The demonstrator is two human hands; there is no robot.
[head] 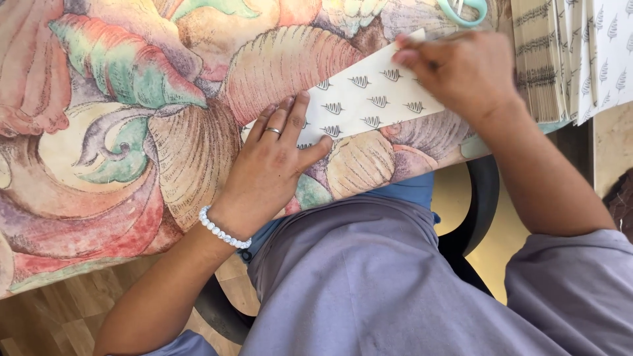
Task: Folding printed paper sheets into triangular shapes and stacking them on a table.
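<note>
Left hand flat at seven o'clock pins the patterned paper strip; right hand, fingers curled, presses its one-o'clock end—keep both firm.

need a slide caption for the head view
Left hand pins a leaf-patterned paper strip on a floral tablecloth while right hand presses its far end.

Tabletop: covered edge to edge by a cloth printed with large shells in red, green, cream and brown.
Paper strip: white, patterned with small dark leaves, lying diagonally near the front edge.
Paper stack: same leaf print, fanned at the far right corner.
Scissors: mint-green handles, at the top edge.
</note>
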